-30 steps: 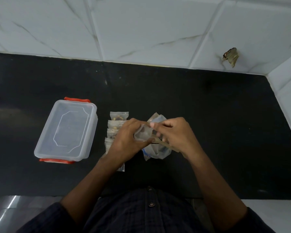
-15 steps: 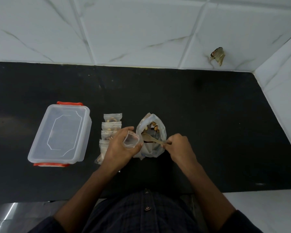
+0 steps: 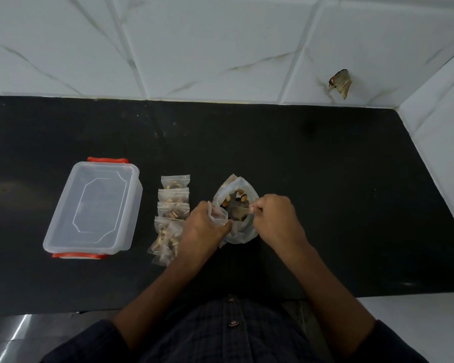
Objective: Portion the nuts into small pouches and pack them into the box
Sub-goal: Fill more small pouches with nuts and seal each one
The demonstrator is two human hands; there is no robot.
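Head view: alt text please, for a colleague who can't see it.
The right hand dips a wooden spoon into the open bag of nuts; the left hand holds a small pouch open. Filled pouches and a lidded box lie left.

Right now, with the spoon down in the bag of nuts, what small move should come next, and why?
Probably lift a spoonful across into the small pouch. The right hand holds the wooden spoon inside the open bag of nuts, and the left hand holds the pouch right beside the bag; whether its mouth is open is unclear. It looks unfilled beside the filled pouches.
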